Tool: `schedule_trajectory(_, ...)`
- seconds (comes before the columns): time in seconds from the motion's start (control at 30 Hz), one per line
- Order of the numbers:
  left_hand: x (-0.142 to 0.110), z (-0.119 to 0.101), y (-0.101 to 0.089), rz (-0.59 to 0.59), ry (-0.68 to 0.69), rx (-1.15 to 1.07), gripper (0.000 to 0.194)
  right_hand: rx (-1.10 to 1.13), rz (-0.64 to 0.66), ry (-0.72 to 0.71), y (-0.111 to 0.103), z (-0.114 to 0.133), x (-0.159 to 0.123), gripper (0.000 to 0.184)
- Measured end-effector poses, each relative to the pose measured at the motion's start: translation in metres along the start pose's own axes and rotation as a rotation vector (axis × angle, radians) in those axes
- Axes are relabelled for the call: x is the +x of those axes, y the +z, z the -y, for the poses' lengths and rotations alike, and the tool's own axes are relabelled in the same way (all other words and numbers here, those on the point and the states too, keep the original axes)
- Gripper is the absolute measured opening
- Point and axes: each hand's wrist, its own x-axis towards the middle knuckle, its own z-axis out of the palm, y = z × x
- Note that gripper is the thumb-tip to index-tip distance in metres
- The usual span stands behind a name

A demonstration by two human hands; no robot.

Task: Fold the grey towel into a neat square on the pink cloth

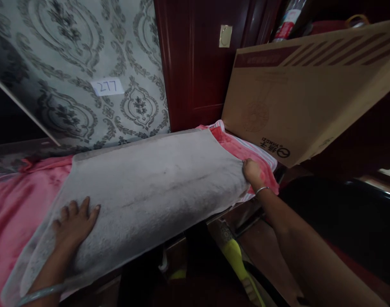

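Note:
A greyish-white cloth (156,170) lies spread lengthwise over a pink fabric (41,183), which shows at both ends. Its surface carries dark smudges and a long crease, and its near side hangs over the front edge. My left hand (74,226) rests flat on the cloth's left part, fingers spread. At the right end, my right hand (252,171) is closed on the cloth's edge and draws it into a point. Beneath that hand is more pink fabric with a striped white border.
A big cardboard box (278,98) leans at the back right, a plastic bottle (289,21) behind it. Dark red panelling (198,64) and patterned wallpaper (67,72) stand behind. Below the front edge is a yellow-green handled object (238,260). A black seat (342,213) is at right.

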Motion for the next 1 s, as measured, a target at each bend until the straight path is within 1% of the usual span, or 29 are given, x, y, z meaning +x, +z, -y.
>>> schedule_trajectory(0.07,-0.001,0.0,0.0,-0.015,-0.007,0.008,0.075,-0.007,0.005,0.02,0.001,-0.001,-0.001,0.044)
schedule_trajectory(0.13,-0.002,-0.001,-0.001,-0.006,-0.02,0.006,0.074,-0.011,0.02,0.023,0.001,-0.002,-0.003,0.044)
schedule_trajectory(0.2,-0.003,-0.002,-0.002,0.014,-0.027,-0.008,0.074,-0.018,0.031,0.01,-0.003,-0.002,-0.004,0.045)
schedule_trajectory(0.27,-0.004,-0.004,-0.003,0.025,-0.018,-0.021,0.074,-0.04,0.012,-0.034,-0.008,0.002,-0.008,0.046)
schedule_trajectory(0.33,-0.005,-0.004,-0.002,0.027,-0.018,-0.026,0.074,-0.056,-0.041,-0.144,-0.011,0.011,-0.012,0.047)
schedule_trajectory(0.43,-0.006,-0.004,0.002,0.023,-0.025,-0.026,0.074,-0.043,-0.119,-0.42,-0.008,0.03,-0.02,0.054)
schedule_trajectory(0.5,-0.006,-0.003,0.005,0.016,-0.032,-0.025,0.073,-0.046,-0.086,-0.56,0.0,0.038,-0.026,0.058)
schedule_trajectory(0.53,-0.007,-0.003,0.007,0.02,-0.037,-0.025,0.072,-0.058,-0.041,-0.586,0.005,0.041,-0.028,0.058)
schedule_trajectory(0.57,-0.007,-0.003,0.008,0.027,-0.042,-0.025,0.072,-0.076,0.014,-0.582,0.01,0.041,-0.03,0.058)
schedule_trajectory(0.63,-0.007,-0.003,0.009,0.051,-0.052,-0.02,0.071,-0.115,0.112,-0.53,0.018,0.039,-0.033,0.059)
schedule_trajectory(0.7,-0.007,-0.001,0.009,0.086,-0.057,-0.012,0.071,-0.136,0.157,-0.493,0.023,0.035,-0.033,0.062)
schedule_trajectory(0.77,-0.006,0.003,0.009,0.123,-0.05,-0.008,0.07,-0.141,0.167,-0.497,0.024,0.032,-0.033,0.064)
schedule_trajectory(0.83,-0.007,0.01,0.008,0.147,-0.015,-0.009,0.069,-0.144,0.16,-0.508,0.023,0.031,-0.034,0.065)
schedule_trajectory(0.93,-0.009,0.026,0.007,0.155,0.052,0.0,0.067,-0.156,0.158,-0.511,0.021,0.032,-0.036,0.067)
schedule_trajectory(1.0,-0.012,0.039,0.006,0.156,0.061,0.016,0.065,-0.17,0.178,-0.497,0.022,0.032,-0.036,0.069)
